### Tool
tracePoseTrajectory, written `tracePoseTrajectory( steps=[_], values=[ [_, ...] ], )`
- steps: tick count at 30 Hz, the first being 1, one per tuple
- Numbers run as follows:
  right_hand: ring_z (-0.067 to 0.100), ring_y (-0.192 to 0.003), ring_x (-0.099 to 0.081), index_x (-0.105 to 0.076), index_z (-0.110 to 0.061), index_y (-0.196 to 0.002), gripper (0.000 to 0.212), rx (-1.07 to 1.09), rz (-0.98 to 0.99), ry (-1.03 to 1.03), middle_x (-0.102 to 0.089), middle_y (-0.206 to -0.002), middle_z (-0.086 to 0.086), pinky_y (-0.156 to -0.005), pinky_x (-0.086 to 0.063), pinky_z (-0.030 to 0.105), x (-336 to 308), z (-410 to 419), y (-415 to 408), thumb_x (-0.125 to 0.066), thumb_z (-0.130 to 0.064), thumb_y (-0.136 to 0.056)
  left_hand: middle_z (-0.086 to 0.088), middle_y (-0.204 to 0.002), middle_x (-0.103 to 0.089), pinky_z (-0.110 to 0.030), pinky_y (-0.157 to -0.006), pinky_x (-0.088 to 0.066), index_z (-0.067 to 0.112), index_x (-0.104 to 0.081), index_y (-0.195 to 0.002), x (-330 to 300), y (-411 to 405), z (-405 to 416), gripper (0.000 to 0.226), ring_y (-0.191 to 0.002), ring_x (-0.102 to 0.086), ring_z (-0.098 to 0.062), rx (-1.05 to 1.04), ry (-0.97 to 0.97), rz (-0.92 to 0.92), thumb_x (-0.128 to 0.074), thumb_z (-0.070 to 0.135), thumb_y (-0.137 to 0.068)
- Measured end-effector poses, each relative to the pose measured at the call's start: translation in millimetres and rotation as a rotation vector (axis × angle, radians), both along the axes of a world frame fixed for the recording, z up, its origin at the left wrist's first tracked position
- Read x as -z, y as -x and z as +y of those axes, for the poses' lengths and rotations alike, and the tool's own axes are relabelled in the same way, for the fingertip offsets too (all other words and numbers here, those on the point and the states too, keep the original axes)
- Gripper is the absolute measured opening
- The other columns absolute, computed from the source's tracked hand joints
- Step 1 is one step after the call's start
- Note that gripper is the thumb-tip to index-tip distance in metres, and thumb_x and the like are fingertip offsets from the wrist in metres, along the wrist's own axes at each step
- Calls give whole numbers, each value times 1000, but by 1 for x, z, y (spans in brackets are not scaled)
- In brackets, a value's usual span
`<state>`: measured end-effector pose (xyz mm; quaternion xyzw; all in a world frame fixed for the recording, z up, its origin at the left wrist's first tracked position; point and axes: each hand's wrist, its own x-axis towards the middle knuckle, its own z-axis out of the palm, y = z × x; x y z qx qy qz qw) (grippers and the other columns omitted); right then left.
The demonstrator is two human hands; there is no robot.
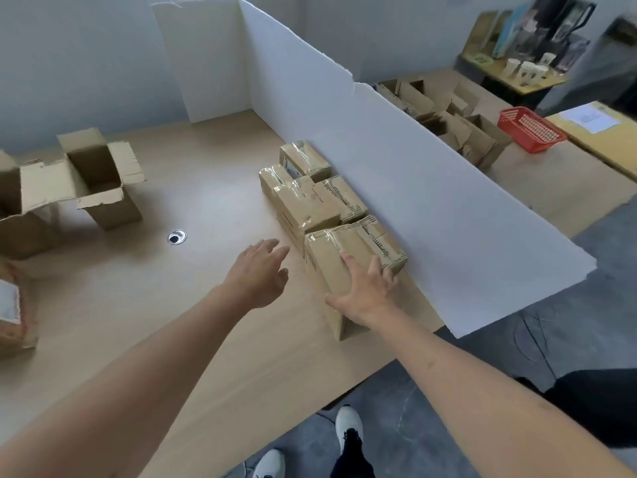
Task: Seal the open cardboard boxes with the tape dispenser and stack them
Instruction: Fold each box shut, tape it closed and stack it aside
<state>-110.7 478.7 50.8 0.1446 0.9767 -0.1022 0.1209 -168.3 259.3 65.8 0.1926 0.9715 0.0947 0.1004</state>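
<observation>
From the head view, the right hand (367, 291) presses flat, fingers spread, on the nearest taped box (348, 260), probably nudging it into the row along the white divider (396, 188). The left hand (256, 274) hovers open, holding nothing. Open boxes (100, 177) wait across the desk (193, 305); no tape dispenser shows.

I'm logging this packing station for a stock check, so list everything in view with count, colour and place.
Sealed boxes: about five, brown, taped, along the white divider.
Open boxes: at least two, brown, table's left side.
Divider: one, white, standing across the table.
Table: one, light wood.
Basket: one, red, beyond the divider.
More open boxes: several, brown, behind the divider.
Tape dispenser: not visible.
Left hand: open, above the table.
Right hand: flat on the nearest sealed box.
</observation>
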Motion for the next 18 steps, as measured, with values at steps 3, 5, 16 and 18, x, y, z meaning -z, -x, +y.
tracePoseTrajectory(
  steps=[3, 5, 16, 18],
  values=[
    [40, -128, -41, -17, -54, -145, 97, -94, -8, -24, -32, -148, 18, -105, -34, 49, 15, 23, 18, -51, -83, -60, -10, -163, -33, -39, -117, -27, 18, -40, -154, 12, 8, 23, 53, -148, -33, -29, -65, 3, -25, -50, 31, -104],
    [42, -131, -40, -16, -53, -146, 94, -153, -16, -22, -30, -151, 20, -109, -32, 51, 25, 36, 28, -52, -83, -64, -10, -163, -32, -38, -118, -26, 17, -40, -154, 19, 13, 39, 53, -148, -32, -29, -106, 2, -43, -49, 31, -104],
    [41, -139, -34, -16, -51, -150, 93, -239, 46, -19, -17, -161, 25, -111, -32, 48, 80, 63, 63, -61, -76, -72, -10, -164, -31, -41, -123, -22, 16, -41, -152, 66, 20, 91, 52, -152, -27, -32, -247, 31, -80, -49, 30, -103],
    [42, -143, -29, -13, -51, -151, 95, -244, 51, -20, -12, -163, 25, -114, -30, 48, 89, 65, 66, -60, -79, -74, -10, -165, -30, -43, -125, -19, 15, -40, -153, 74, 21, 94, 52, -153, -23, -34, -256, 20, -97, -49, 28, -103]
  ],
)
